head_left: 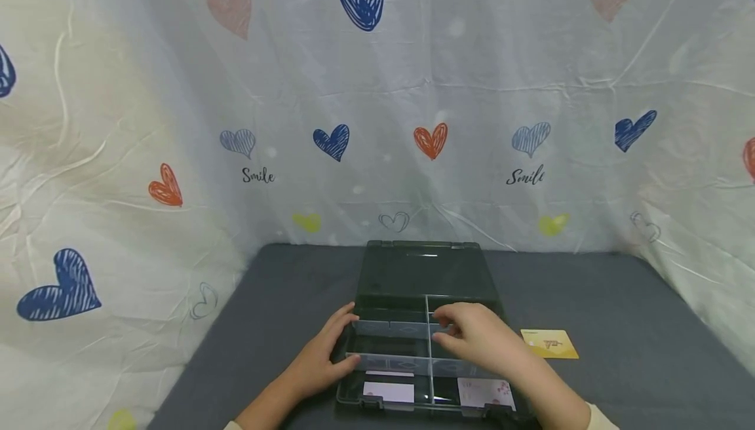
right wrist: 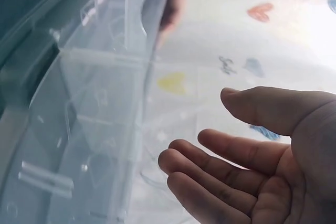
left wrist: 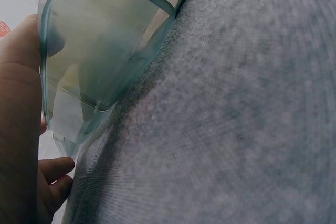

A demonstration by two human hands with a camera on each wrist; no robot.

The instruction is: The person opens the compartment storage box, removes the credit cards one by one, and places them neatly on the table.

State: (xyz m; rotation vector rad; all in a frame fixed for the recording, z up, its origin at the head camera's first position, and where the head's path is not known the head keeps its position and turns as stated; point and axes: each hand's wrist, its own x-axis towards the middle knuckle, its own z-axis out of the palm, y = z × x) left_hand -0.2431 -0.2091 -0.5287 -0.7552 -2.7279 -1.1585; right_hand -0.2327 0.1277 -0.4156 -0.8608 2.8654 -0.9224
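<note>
A dark translucent divided box [head_left: 386, 346] lies open on the table, its lid [head_left: 425, 269] folded back at the far side. My left hand [head_left: 318, 359] rests on the box's left rim, thumb and fingertips touching it; in the left wrist view the thumb shows through the clear wall. Above the right-hand compartments hovers my right hand [head_left: 480, 335], fingers loosely bent and holding nothing. A white card [head_left: 389, 391] is in the front left compartment, and a pale card with pink marks [head_left: 486, 392] is in the front right one.
A yellow card [head_left: 550, 343] lies on the grey cloth-covered table [head_left: 613, 325], right of the box. Behind and at the sides hangs a white curtain [head_left: 377, 96] printed with hearts. Two dark latches [head_left: 371, 402] sit at the box's front edge.
</note>
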